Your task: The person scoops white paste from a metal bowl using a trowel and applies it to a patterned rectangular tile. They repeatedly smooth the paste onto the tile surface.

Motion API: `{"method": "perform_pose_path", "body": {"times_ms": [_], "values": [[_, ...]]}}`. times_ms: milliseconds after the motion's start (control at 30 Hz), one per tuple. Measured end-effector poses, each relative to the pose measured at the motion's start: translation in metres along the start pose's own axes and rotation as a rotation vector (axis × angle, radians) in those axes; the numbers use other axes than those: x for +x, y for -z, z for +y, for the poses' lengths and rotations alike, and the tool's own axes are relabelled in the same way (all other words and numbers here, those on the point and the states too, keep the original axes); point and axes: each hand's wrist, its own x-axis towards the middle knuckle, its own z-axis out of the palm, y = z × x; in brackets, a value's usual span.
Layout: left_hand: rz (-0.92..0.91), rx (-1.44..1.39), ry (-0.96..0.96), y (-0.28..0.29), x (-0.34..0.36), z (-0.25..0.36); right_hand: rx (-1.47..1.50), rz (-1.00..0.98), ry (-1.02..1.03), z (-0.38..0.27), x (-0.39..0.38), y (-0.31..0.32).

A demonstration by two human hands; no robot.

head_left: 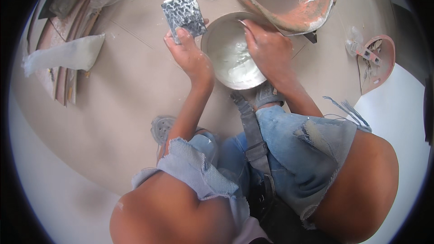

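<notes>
My left hand point(187, 54) grips a small dark rectangular piece point(184, 14) with a raised wavy pattern. White paste is smeared over its lower part. Beside it stands a round metal bowl point(211, 70) holding wet white paste point(239, 58). My right hand point(269, 47) is over the bowl's right rim, its fingers curled together and pointing inward. Whatever those fingers hold, if anything, is hidden. Both hands have traces of white on them.
A worn orange tub point(312, 4) lies beyond the bowl at right. Curved strips point(74, 79) and a pale sheet piece point(68, 54) are at far left. A broken reddish container with scraps point(384, 58) sits at right. My sandalled feet point(162, 129) are near the bowl.
</notes>
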Motion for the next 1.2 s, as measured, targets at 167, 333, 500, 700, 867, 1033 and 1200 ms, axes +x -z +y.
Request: {"method": "perform_pose_path", "body": {"times_ms": [167,333,500,700,867,1033,1200], "values": [[-0.024,0.029,0.050,-0.024,-0.003,-0.006,0.078,0.291,0.338,-0.007,-0.012,-0.038],[-0.037,0.034,0.077,-0.018,0.001,-0.008,0.277,0.109,0.453,0.006,-0.024,-0.026],[-0.060,0.007,0.112,-0.018,0.003,-0.010,0.249,0.121,0.283,0.015,-0.007,-0.023],[-0.064,0.064,0.126,-0.017,0.006,-0.012,0.273,0.198,0.481,0.003,-0.033,-0.045],[-0.037,0.019,0.163,-0.016,0.004,-0.015,0.338,0.008,0.401,0.022,-0.023,-0.027],[-0.080,0.037,0.144,-0.020,0.002,-0.008,0.242,0.223,0.406,0.022,-0.014,-0.049],[-0.040,0.041,0.165,-0.025,0.003,-0.012,0.180,-0.053,0.507,0.028,-0.042,-0.013]]}}
